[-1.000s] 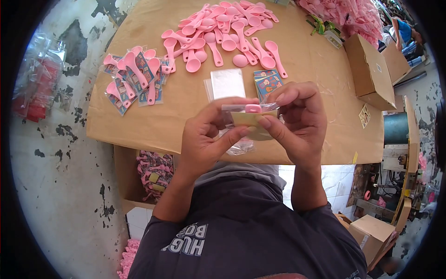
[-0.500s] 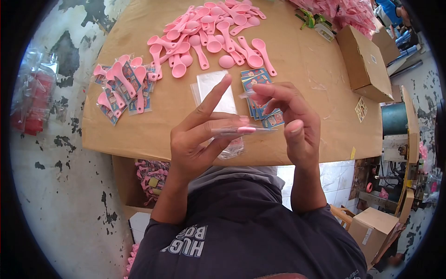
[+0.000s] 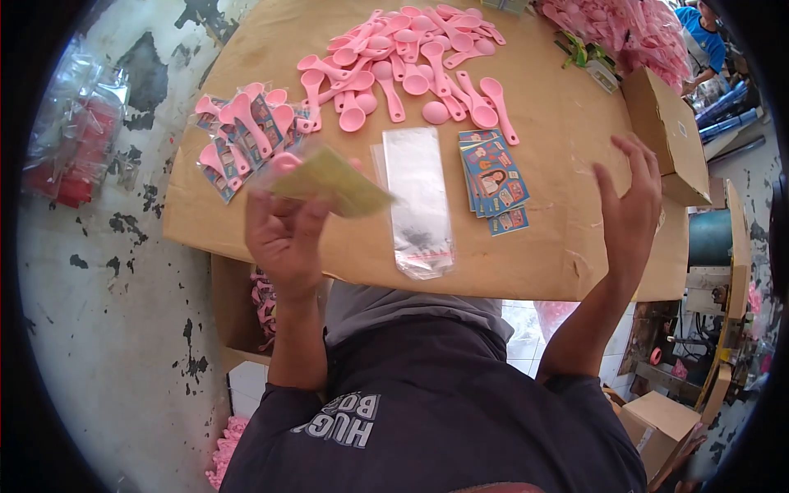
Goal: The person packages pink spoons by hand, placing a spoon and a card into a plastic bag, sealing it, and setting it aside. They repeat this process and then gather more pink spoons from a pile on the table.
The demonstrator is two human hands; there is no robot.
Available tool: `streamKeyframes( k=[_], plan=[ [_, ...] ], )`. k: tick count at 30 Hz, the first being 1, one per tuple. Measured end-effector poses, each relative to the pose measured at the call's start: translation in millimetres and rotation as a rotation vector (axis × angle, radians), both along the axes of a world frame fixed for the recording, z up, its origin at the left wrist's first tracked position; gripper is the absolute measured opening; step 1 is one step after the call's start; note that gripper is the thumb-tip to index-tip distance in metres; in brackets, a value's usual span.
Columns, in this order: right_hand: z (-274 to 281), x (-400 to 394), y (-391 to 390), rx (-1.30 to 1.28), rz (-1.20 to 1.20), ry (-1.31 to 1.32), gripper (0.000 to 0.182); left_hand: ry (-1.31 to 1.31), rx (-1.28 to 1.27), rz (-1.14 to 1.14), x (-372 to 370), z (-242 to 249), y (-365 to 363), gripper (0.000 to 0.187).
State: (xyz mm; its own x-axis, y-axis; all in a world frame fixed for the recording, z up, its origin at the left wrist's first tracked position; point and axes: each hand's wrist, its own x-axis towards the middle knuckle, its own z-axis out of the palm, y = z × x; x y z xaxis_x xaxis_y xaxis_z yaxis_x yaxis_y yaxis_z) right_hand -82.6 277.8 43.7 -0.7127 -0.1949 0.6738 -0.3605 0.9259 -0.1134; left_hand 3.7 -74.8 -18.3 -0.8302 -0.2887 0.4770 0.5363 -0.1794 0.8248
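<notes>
My left hand (image 3: 288, 238) is closed on a clear packet (image 3: 337, 185), held tilted above the table's left part. The packet shows a yellowish card side, and a bit of pink spoon is visible behind my fingers. My right hand (image 3: 631, 201) is raised over the table's right side, fingers apart, with nothing in it. Between the hands lie a stack of clear plastic bags (image 3: 417, 193) and a pile of blue printed cards (image 3: 501, 181). Packed spoons with cards (image 3: 246, 123) lie beyond my left hand. Loose pink spoons (image 3: 411, 62) are heaped at the back.
A cardboard box (image 3: 666, 135) stands at the table's right edge, near a large pink heap (image 3: 612, 33). Below the table's left edge, an open carton (image 3: 234, 304) holds more pink packets. Another person (image 3: 703, 41) is at the far right.
My hands have moved apart: the left went left with the packet, turning its yellowish side into view. The right moved away to the right, and its fingers spread.
</notes>
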Motion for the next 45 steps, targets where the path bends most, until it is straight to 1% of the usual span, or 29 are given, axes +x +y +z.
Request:
streamKeyframes(
  k=[2,3,5,6,7,8,9,10,12,13,15,16,18,19,21,22,24,25,27,31,34,36,37,39,42,45],
  plan=[
    [-10.2,3.5,-5.0,-0.727,0.1,-0.376,0.027,0.051,-0.245,0.425,-2.8,-5.6,-22.6,0.032],
    [-11.5,4.9,-8.5,-0.727,0.114,-0.394,0.027,0.039,-0.251,0.443,-5.1,-2.5,-34.3,0.032],
    [-11.9,7.8,-16.7,-0.622,0.133,-0.304,0.016,0.27,-0.593,0.532,-14.6,14.6,-61.9,0.032],
    [-12.9,8.7,-19.8,-0.57,0.14,-0.252,0.011,0.266,-0.606,0.539,-14.7,21.3,-74.8,0.032],
    [-15.2,8.3,-20.2,-0.577,0.149,-0.255,0.011,0.147,-0.823,0.567,-14.0,27.5,-87.3,0.035],
    [-17.6,6.9,-18.8,-0.695,0.208,-0.254,0.007,0.022,-1.036,0.592,-12.8,31.5,-100.0,0.039],
    [-18.8,5.8,-19.5,-0.811,0.268,-0.252,0.005,-0.189,-1.226,0.594,-11.5,28.4,-113.8,0.044],
    [-18.6,7.0,-22.6,-0.814,0.281,-0.255,0.005,-0.193,-1.23,0.606,-8.6,24.8,-116.6,0.044],
    [-16.0,9.5,-29.4,-0.882,0.344,-0.304,0.006,-0.428,-0.911,0.518,-5.3,20.0,-121.4,0.05],
    [-13.6,11.2,-31.5,-0.884,0.347,-0.306,0.006,-0.43,-0.913,0.521,-7.5,18.6,-122.8,0.05],
    [-8.1,16.6,-34.0,-0.77,0.331,-0.361,0.007,-0.218,-1.03,0.497,-13.8,12.8,-120.4,0.047],
    [-7.2,17.7,-34.0,-0.759,0.337,-0.368,0.007,-0.227,-1.02,0.503,-18.5,12.2,-116.1,0.047],
    [-3.9,16.0,-33.0,-0.713,0.347,-0.4,0.006,-0.127,-1.271,0.506,-34.6,15.9,-107.2,0.046],
    [-2.2,15.1,-33.5,-0.703,0.362,-0.399,0.006,-0.131,-1.262,0.522,-43.4,15.5,-105.3,0.046],
    [0.8,15.1,-35.2,-0.727,0.406,-0.406,0.005,-0.109,-1.469,0.505,-62.8,14.8,-108.1,0.052],
    [2.6,16.3,-37.1,-0.724,0.414,-0.404,0.005,-0.11,-1.467,0.514,-73.9,9.9,-116.5,0.052],
    [4.5,20.1,-40.1,-0.764,0.418,-0.404,0.005,-0.206,-1.524,0.463,-94.4,-2.8,-133.3,0.062],
    [4.4,22.5,-41.1,-0.768,0.416,-0.403,0.005,-0.205,-1.527,0.46,-97.9,-0.3,-138.7,0.062],
    [2.8,26.9,-43.2,-0.772,0.409,-0.429,0.005,-0.313,-1.586,0.421,-102.3,6.1,-150.5,0.068],
    [-2.6,30.8,-44.1,-0.766,0.392,-0.482,0.005,-0.326,-1.516,0.356,-101.2,10.2,-170.5,0.071],
    [-6.9,29.2,-44.1,-0.785,0.404,-0.517,0.005,-0.335,-1.451,0.334,-92.6,13.3,-182.2,0.069],
    [-6.6,28.0,-45.8,-0.792,0.406,-0.508,0.006,-0.374,-1.376,0.265,-84.7,15.5,-189.2,0.068],
    [-5.7,27.5,-46.3,-0.792,0.411,-0.508,0.006,-0.376,-1.376,0.27,-79.1,18.2,-192.1,0.068],
    [-3.7,26.8,-47.3,-0.78,0.438,-0.51,0.006,-0.394,-1.401,0.176,-64.1,25.7,-197.7,0.066],
    [-3.0,25.8,-51.3,-0.751,0.459,-0.513,0.006,-0.42,-1.408,0.113,-45.4,33.3,-208.5,0.067],
    [-7.4,22.7,-53.5,-0.768,0.472,-0.528,0.006,-0.378,-1.454,0.186,-34.3,33.0,-209.6,0.068]
  ],
)
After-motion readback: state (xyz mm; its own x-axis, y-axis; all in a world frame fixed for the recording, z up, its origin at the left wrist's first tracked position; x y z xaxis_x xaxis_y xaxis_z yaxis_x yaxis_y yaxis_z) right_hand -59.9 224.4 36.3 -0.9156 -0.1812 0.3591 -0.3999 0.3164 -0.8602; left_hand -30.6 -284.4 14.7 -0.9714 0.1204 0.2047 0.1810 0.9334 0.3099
